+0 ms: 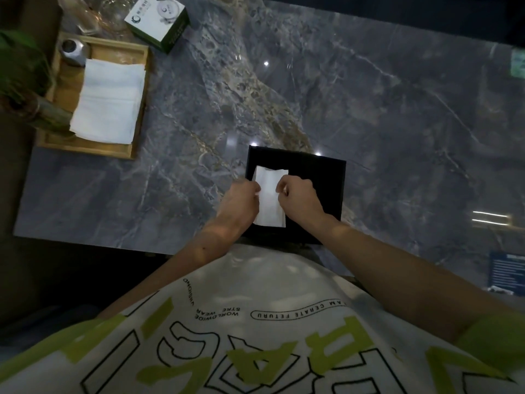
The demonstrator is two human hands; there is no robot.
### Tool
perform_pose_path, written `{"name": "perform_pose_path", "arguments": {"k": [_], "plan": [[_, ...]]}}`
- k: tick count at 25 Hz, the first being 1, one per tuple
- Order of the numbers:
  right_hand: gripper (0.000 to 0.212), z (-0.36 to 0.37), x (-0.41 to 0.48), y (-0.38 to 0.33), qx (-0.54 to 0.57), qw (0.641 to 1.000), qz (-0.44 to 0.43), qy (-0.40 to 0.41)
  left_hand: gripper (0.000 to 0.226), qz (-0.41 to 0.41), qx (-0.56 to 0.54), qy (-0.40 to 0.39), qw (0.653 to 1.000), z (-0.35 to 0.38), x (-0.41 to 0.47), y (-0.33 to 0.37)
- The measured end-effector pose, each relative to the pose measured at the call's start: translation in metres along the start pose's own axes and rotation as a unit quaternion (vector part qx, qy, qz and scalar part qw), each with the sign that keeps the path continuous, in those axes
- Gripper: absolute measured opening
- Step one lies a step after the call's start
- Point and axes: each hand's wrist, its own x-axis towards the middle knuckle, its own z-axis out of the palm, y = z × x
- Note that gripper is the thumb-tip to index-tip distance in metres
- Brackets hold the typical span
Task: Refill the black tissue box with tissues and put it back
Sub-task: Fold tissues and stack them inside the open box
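Black tissue box [315, 191] at table [369, 109] near edge. Left hand [241, 199] and right hand [298, 197] each pinch one side of white tissue [270, 194] over it.

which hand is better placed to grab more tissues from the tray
Left. The tray with the tissue stack lies far left, on the left hand's side; the right hand would cross the box.

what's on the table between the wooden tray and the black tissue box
Nothing. In the head view, only bare marble table lies between the wooden tray and the black tissue box.
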Motion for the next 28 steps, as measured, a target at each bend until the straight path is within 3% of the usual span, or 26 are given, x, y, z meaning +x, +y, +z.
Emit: {"name": "perform_pose_path", "arguments": {"k": [6, 8, 11, 13, 14, 16, 17, 28], "plan": [[0.038, 0.005, 0.004, -0.001, -0.056, 0.996, 0.022, -0.060, 0.010, 0.011, 0.093, -0.095, 0.991, 0.000, 0.006, 0.015], [0.033, 0.003, 0.006, -0.004, -0.067, 0.995, 0.030, -0.070, 0.014, 0.014, 0.107, -0.108, 0.988, 0.002, 0.007, 0.015], [0.008, 0.003, 0.008, -0.008, -0.103, 0.988, 0.037, -0.108, 0.020, 0.017, 0.133, -0.141, 0.981, 0.004, 0.011, 0.015], [0.033, 0.004, 0.008, -0.010, -0.125, 0.984, 0.029, -0.124, 0.025, 0.010, 0.144, -0.164, 0.976, 0.006, 0.012, 0.015], [0.032, 0.004, 0.008, -0.010, -0.132, 0.983, 0.025, -0.129, 0.027, 0.006, 0.148, -0.171, 0.974, 0.007, 0.011, 0.015], [0.008, 0.006, 0.008, -0.011, -0.149, 0.979, 0.018, -0.141, 0.032, 0.001, 0.163, -0.180, 0.970, 0.009, 0.011, 0.016], [0.006, 0.007, 0.009, -0.011, -0.157, 0.978, 0.008, -0.135, 0.034, 0.001, 0.173, -0.183, 0.968, 0.009, 0.010, 0.016], [0.036, 0.004, -0.016, -0.013, -0.245, 0.957, -0.051, -0.146, 0.048, 0.034, 0.205, -0.150, 0.967, 0.016, -0.002, 0.015]]}}
